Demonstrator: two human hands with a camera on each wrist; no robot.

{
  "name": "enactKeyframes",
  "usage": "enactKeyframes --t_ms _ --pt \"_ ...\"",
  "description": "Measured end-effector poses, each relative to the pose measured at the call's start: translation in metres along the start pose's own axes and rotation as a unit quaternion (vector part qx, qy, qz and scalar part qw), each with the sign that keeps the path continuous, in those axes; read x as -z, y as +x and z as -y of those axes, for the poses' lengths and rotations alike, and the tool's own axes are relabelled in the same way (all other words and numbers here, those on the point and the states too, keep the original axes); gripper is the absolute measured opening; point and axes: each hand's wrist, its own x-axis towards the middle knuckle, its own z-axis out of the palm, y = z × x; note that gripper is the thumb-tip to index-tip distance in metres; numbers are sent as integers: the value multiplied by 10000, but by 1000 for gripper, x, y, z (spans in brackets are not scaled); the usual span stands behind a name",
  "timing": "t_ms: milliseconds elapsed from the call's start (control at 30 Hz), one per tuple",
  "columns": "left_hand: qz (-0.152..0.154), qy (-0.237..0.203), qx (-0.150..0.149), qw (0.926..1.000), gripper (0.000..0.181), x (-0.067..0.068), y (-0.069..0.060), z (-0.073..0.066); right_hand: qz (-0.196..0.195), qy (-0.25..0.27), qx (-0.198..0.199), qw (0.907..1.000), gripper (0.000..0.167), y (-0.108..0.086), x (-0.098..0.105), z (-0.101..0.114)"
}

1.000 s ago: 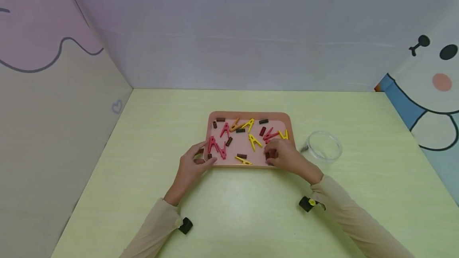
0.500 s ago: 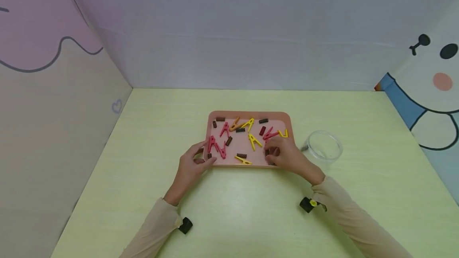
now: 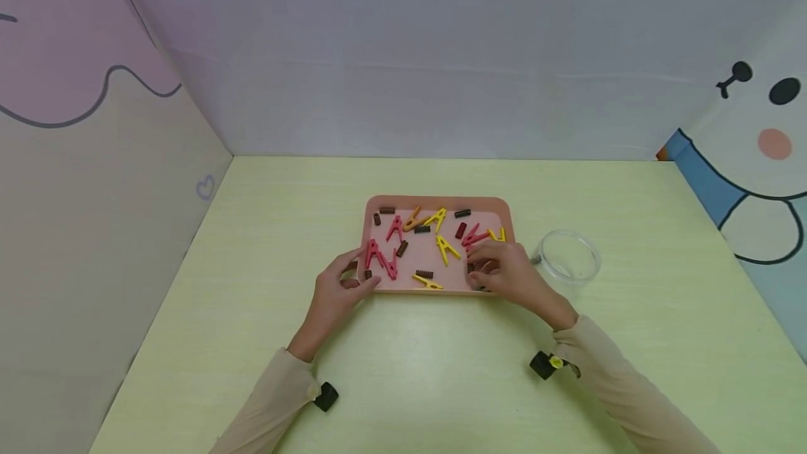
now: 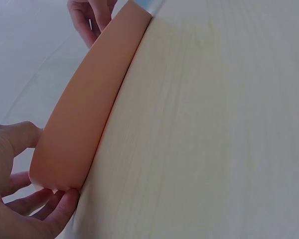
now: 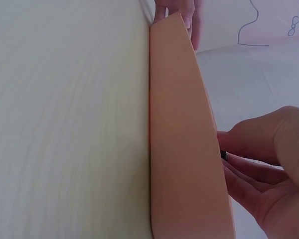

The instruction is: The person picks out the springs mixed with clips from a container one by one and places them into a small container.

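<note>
A pink tray (image 3: 435, 200) holds several loose dark springs (image 3: 425, 274) and several A-shaped plastic clips, pink (image 3: 394, 228), yellow (image 3: 447, 249) and orange (image 3: 413, 220). At its near left corner my left hand (image 3: 341, 287) grips the rim; the left wrist view shows fingers (image 4: 65, 209) under the tray's outer wall and the thumb over the edge. Inside the near right corner, my right hand (image 3: 506, 270) pinches a small dark spring (image 3: 470, 267). Only a black bit (image 5: 224, 155) of it shows between thumb and fingers in the right wrist view. Part of the corner is hidden behind that hand.
A round clear dish (image 3: 571, 256) stands on the table (image 3: 416, 363) just right of the tray. A small dark piece (image 3: 536, 259) lies at the dish's left edge. White printed panels (image 3: 441, 90) enclose the back and sides.
My right hand has shifted slightly to the right inside the tray corner, its wrist drawn a little nearer. The left hand and tray stay in place.
</note>
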Motion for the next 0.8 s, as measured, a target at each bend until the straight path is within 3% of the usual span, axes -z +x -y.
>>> enactKeyframes --t_ms 800 --pt "-56 52 0 10000 62 -1 0 -1 -345 107 263 9990 21 -13 17 18"
